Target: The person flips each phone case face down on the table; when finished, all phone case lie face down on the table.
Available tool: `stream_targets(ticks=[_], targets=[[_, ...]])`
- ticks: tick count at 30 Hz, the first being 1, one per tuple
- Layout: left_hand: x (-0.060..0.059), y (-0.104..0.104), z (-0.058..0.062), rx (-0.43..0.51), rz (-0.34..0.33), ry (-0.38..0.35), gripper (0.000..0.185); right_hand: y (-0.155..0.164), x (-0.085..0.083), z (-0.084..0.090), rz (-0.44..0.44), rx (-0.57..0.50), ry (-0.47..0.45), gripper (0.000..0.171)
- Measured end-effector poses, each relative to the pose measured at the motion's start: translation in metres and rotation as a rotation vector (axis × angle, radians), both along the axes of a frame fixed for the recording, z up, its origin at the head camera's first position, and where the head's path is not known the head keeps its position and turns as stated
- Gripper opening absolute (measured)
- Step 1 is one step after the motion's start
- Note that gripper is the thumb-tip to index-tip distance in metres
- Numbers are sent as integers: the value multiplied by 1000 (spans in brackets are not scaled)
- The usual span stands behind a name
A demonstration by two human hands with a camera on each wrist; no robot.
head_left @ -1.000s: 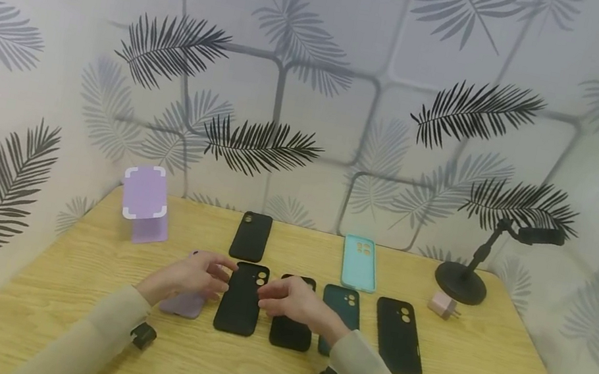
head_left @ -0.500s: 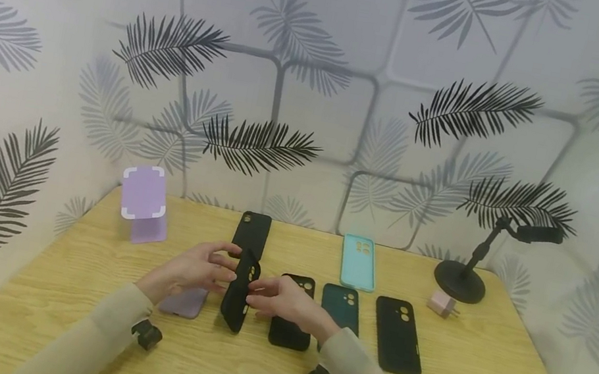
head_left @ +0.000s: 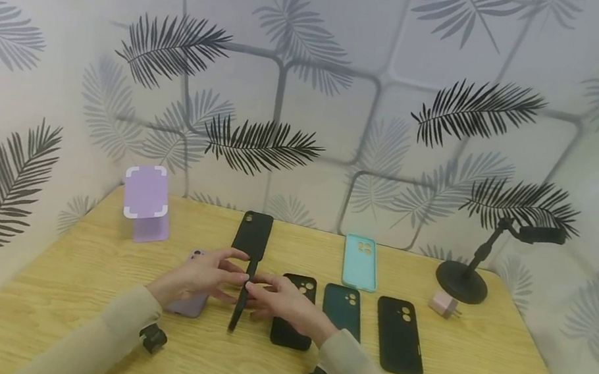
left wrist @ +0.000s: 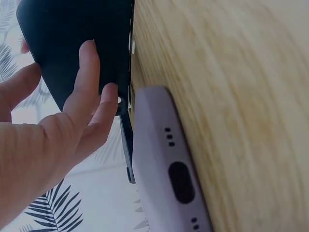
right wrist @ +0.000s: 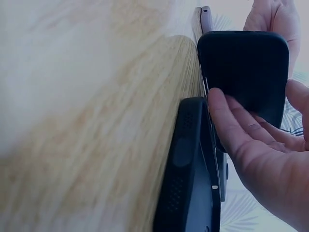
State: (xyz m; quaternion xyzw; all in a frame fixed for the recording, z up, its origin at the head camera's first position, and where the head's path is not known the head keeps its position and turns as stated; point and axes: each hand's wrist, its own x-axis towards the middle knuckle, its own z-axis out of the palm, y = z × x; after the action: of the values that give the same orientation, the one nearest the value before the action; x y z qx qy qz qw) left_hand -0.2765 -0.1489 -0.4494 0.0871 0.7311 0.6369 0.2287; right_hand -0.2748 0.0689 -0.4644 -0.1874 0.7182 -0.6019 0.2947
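A black phone case [head_left: 238, 313] stands on its long edge on the table, held between both hands. My left hand [head_left: 202, 277] holds it from the left, thumb at the upper edge and fingers against its face [left wrist: 67, 34] in the left wrist view. From the right, my right hand [head_left: 287, 305] holds it likewise, fingers on the other face [right wrist: 246, 58] and thumb at the top edge. Under the left hand lies a purple phone case [head_left: 188, 308], partly hidden. Another black phone case [head_left: 291, 338] lies beneath the right hand.
Behind the upright case lies a black case [head_left: 253, 232]. To the right are a dark green case [head_left: 344, 308], a black case [head_left: 399, 338] and a turquoise case [head_left: 360, 264]. A purple stand [head_left: 146, 197], a pink charger [head_left: 443, 304] and a black stand [head_left: 461, 282] stand farther out.
The black case lay flat between the hands, with neither hand gripping it. It has been tilted up onto its long edge and now stands nearly upright, and the hands have come closer together.
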Motion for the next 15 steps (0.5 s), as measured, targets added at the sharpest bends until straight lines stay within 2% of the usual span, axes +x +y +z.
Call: stream_targets(ticks=[10, 15], targets=[[0, 2, -3, -27, -23, -21, 64, 5, 0, 7, -52, 0, 51, 51], [1, 4, -3, -55, -13, -25, 66, 8, 0, 7, -122, 0, 64, 59]])
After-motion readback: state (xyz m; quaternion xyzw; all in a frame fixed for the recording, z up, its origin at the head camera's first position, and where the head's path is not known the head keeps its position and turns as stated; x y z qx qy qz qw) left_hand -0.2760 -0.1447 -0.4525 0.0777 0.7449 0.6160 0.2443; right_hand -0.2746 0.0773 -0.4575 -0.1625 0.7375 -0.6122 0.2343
